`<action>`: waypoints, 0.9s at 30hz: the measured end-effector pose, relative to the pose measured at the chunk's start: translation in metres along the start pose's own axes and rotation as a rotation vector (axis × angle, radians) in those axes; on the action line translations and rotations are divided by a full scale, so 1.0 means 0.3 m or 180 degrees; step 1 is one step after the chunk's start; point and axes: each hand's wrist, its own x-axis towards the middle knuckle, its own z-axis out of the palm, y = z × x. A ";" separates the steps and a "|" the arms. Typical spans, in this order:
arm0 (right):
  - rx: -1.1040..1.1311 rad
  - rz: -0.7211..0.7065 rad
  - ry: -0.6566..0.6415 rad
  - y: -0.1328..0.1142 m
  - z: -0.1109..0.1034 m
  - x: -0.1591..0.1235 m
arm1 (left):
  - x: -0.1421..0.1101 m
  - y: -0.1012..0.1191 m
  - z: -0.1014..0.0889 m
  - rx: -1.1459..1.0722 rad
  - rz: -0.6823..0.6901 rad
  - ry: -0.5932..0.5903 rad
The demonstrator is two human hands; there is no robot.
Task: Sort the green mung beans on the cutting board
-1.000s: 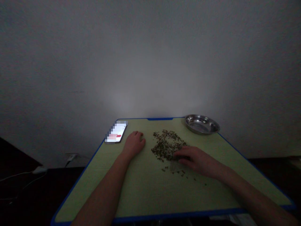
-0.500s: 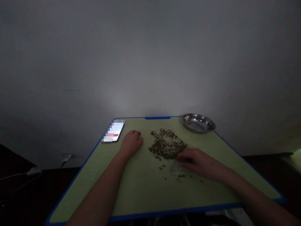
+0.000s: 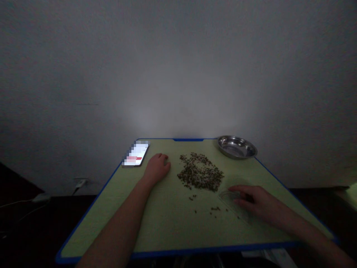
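Observation:
A pile of small dark green seeds (image 3: 200, 172) lies in the middle of a green table (image 3: 167, 223) with a blue rim. My left hand (image 3: 156, 169) rests on the table to the left of the pile, fingers loosely curled, holding nothing I can see. My right hand (image 3: 258, 204) lies to the right and nearer me, fingers closed on a thin clear plastic piece (image 3: 232, 201) that lies flat on the table. A few stray seeds (image 3: 214, 209) are scattered just left of that piece.
A steel bowl (image 3: 237, 147) stands at the table's far right corner. A lit phone (image 3: 135, 154) lies at the far left corner. A grey wall rises behind the table. Cables and a socket (image 3: 79, 183) are on the dark floor at left.
My right hand has slid the clear plastic piece away from the seed pile, rightward and toward me. My left hand has stayed in place.

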 end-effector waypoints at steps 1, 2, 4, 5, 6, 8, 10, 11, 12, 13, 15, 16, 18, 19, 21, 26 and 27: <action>-0.0002 0.0006 0.0008 -0.007 0.009 -0.002 | 0.001 -0.001 0.001 -0.0005 0.0001 -0.0005; -0.0007 0.0004 0.0003 -0.017 0.019 -0.002 | 0.001 -0.002 0.002 -0.0009 0.0000 -0.0007; -0.0025 -0.0026 -0.0023 -0.043 0.038 0.003 | 0.003 -0.004 0.005 -0.0017 0.0000 -0.0002; -0.0023 -0.0055 -0.0023 -0.056 0.046 0.007 | 0.003 -0.005 0.006 -0.0019 -0.0006 0.0002; -0.0002 -0.0102 -0.0020 -0.070 0.053 0.013 | 0.003 -0.006 0.006 -0.0018 -0.0004 0.0002; 0.0071 -0.0228 -0.0016 -0.093 0.063 0.025 | 0.003 -0.007 0.007 -0.0008 0.0005 -0.0001; 0.0128 -0.0357 -0.0058 -0.113 0.069 0.038 | 0.002 -0.008 0.007 0.0001 0.0021 0.0001; 0.0139 -0.0409 -0.0087 -0.122 0.070 0.044 | 0.002 -0.008 0.007 0.0000 0.0027 -0.0002; 0.0137 -0.0449 -0.0109 -0.129 0.071 0.050 | 0.002 -0.008 0.007 -0.0003 0.0025 -0.0004; 0.0129 -0.0484 -0.0119 -0.136 0.072 0.055 | 0.001 -0.009 0.007 -0.0007 0.0023 -0.0003; 0.0114 -0.0570 -0.0127 -0.148 0.075 0.064 | 0.001 -0.009 0.008 -0.0016 0.0027 -0.0002; 0.0108 -0.0599 -0.0117 -0.154 0.077 0.069 | 0.001 -0.009 0.008 -0.0021 0.0028 0.0002; 0.0106 -0.0616 -0.0106 -0.164 0.082 0.079 | 0.000 -0.008 0.008 -0.0033 0.0035 0.0004; 0.0105 -0.0621 -0.0116 -0.169 0.086 0.084 | 0.000 -0.008 0.007 -0.0037 0.0034 0.0004; 0.0092 -0.0650 -0.0149 -0.180 0.092 0.093 | -0.001 -0.007 0.006 -0.0035 0.0024 0.0007; 0.0026 -0.0910 -0.0165 -0.219 0.093 0.106 | -0.001 -0.008 0.004 -0.0013 0.0069 0.0001; 0.0016 -0.0980 -0.0208 -0.229 0.089 0.107 | 0.000 -0.008 0.004 -0.0010 0.0075 -0.0001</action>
